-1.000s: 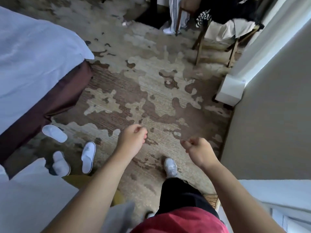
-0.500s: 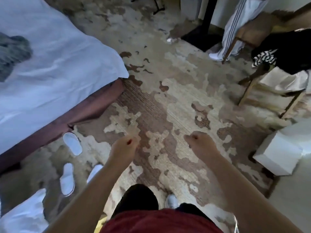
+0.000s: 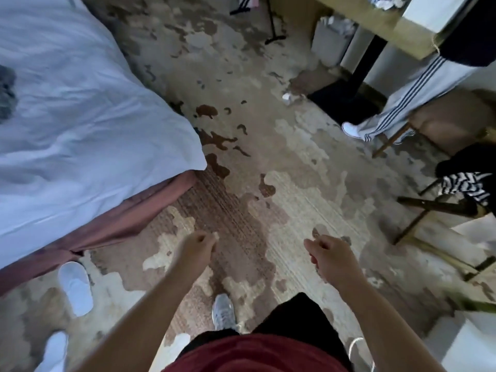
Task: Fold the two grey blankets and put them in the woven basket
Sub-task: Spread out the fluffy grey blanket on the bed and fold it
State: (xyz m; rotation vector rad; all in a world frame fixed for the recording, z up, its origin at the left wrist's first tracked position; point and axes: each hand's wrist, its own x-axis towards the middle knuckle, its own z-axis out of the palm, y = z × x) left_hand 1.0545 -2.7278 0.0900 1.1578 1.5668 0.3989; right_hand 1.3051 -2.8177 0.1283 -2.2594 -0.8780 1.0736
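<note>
Since the earlier frames the view has swung left and far: more of the bed (image 3: 80, 124) shows, a bench (image 3: 381, 25) has come in at far right, and the white block at the right has slid to the near right edge. Both hands have held their pose, raised over the carpet (image 3: 268, 183). Left hand (image 3: 197, 248) and right hand (image 3: 328, 255) are each curled into a loose fist, fingers closed on nothing, well apart from each other. Below them a grey shoe (image 3: 222, 311) stands on the carpet. At near left, two white slippers (image 3: 75, 287) lie just beside the bed's maroon skirt (image 3: 107, 224). On the white sheet, at the far left edge, a dark grey patch of blanket (image 3: 6, 92) shows, mostly cut off. At right a folding stand (image 3: 429, 221) carries dark and striped clothes. Farther off, striped white trousers (image 3: 402, 103) and a white shoe reach the floor beside the bench's black leg. No basket shows.
</note>
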